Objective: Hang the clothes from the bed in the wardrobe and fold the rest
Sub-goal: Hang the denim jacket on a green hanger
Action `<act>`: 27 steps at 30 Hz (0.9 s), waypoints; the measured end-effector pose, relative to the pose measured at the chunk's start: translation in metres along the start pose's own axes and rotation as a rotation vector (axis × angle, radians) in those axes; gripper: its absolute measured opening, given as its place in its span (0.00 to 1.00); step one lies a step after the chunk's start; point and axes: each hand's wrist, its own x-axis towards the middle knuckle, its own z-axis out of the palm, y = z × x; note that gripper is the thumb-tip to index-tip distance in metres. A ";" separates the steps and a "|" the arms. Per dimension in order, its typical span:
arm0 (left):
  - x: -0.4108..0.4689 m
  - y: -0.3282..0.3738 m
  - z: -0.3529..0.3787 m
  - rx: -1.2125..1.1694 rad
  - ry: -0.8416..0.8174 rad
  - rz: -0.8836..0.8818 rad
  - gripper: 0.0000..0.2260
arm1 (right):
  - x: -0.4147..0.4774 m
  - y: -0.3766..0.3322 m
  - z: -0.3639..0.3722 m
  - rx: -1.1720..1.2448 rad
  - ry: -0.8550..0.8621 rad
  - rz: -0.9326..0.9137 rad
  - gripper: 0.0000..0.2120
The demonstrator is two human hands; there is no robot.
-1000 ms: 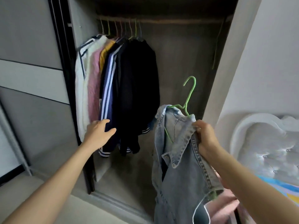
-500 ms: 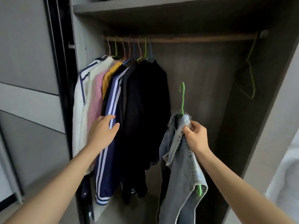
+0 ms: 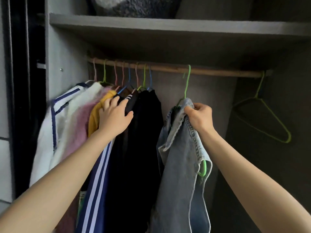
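Head view, centre right: right grip clamped on the collar of a denim jacket, fingers curled round the cloth. Jacket on a green hanger, inside the open wardrobe, just right of the hung row and apart from it. Hook top level with the wooden rod and overlapping it; seated over it or not, cannot tell. One end of that hanger poking out under the denim, lower centre right.

Left of centre: left grip with fingers apart, holding nothing, laid against the shoulders of the hung clothes, fingertips on a dark striped collar, thumb against a black garment. Farther left in the row: yellow top, pink fuzzy top, white jacket with navy trim. Under the left forearm: navy striped jacket.

Far right: empty green hanger at the rod's end. Top of frame: shelf with a fluffy grey bundle on it.
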 end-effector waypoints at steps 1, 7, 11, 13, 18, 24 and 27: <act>0.014 -0.007 0.003 -0.017 -0.015 0.015 0.24 | 0.010 -0.006 0.012 -0.010 0.017 -0.013 0.17; 0.042 -0.022 0.015 -0.093 -0.111 0.118 0.23 | 0.060 -0.038 0.060 -0.107 0.058 -0.099 0.18; 0.043 -0.030 0.020 -0.117 -0.072 0.183 0.24 | 0.089 -0.035 0.095 -0.203 0.037 -0.041 0.18; 0.043 -0.033 0.021 -0.128 -0.066 0.217 0.24 | 0.100 -0.028 0.107 -0.258 0.030 -0.014 0.14; 0.042 -0.042 0.023 -0.172 -0.043 0.258 0.24 | 0.119 -0.015 0.124 -0.402 0.031 0.002 0.19; 0.038 -0.046 0.027 -0.185 -0.008 0.280 0.24 | 0.130 0.004 0.137 -0.440 0.004 0.040 0.15; 0.038 -0.047 0.027 -0.184 0.007 0.283 0.23 | 0.128 0.018 0.143 -0.452 -0.052 0.052 0.12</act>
